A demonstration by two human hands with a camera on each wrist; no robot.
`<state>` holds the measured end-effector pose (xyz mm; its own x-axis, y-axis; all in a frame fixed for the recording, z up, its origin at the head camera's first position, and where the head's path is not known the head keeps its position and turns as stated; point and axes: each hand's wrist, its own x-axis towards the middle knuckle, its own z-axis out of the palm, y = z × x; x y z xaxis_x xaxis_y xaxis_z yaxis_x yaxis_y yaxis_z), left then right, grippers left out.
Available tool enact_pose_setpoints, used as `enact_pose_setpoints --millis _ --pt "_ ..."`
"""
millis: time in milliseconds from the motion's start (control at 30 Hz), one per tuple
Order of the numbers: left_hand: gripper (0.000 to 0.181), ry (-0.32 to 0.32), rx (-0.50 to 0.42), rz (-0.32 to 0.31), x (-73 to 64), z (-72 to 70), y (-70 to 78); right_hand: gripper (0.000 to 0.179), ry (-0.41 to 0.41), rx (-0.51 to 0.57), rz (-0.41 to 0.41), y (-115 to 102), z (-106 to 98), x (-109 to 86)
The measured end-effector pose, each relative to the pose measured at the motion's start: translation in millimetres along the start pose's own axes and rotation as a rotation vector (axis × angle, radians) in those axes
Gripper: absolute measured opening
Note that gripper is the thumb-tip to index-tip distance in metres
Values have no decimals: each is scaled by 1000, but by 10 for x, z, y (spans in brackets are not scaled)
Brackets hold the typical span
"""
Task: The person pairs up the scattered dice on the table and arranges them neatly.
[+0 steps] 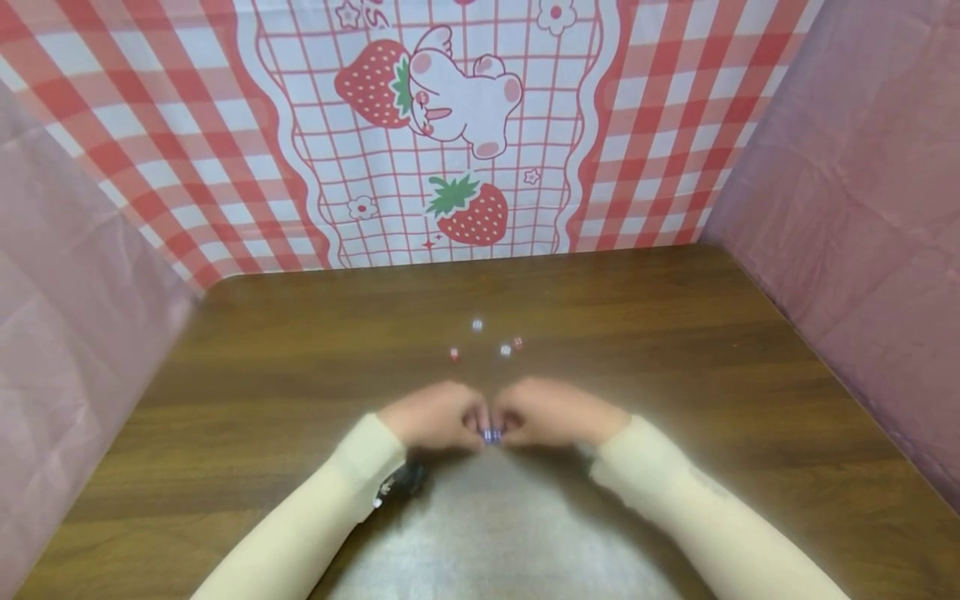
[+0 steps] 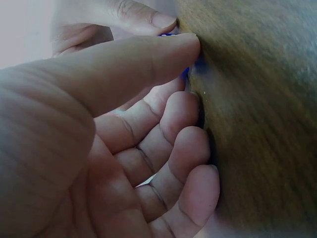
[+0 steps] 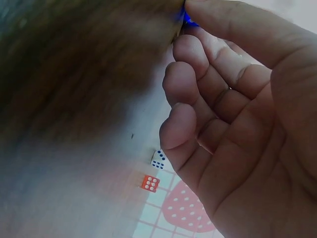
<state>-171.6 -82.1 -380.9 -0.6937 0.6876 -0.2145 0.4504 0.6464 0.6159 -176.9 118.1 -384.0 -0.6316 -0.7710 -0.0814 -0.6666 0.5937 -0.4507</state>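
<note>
Two blue dice with white dots sit side by side between my hands, low over the table or on it: one on the left (image 1: 487,436) and one on the right (image 1: 497,436). My left hand (image 1: 442,415) pinches the left die between thumb and index finger, its other fingers curled. The right hand (image 1: 558,412) pinches the right die (image 3: 190,20) likewise. In the left wrist view, the thumb mostly hides the blue die (image 2: 185,73). Beyond the hands lie a white die (image 1: 477,325), a second white die (image 1: 506,350), a red die (image 1: 454,354) and another red die (image 1: 518,342).
The brown wooden table (image 1: 262,375) ends at a red-and-white checked cloth (image 1: 660,125) with strawberries at the back. Pink cloths hang at the left (image 1: 67,292) and right (image 1: 862,208). A dark device (image 1: 405,481) is under the left wrist.
</note>
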Motion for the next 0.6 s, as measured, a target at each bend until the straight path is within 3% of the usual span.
enact_pose_setpoints --millis 600 --pt "20 -13 13 43 -28 -68 -46 13 -30 8 8 40 -67 -30"
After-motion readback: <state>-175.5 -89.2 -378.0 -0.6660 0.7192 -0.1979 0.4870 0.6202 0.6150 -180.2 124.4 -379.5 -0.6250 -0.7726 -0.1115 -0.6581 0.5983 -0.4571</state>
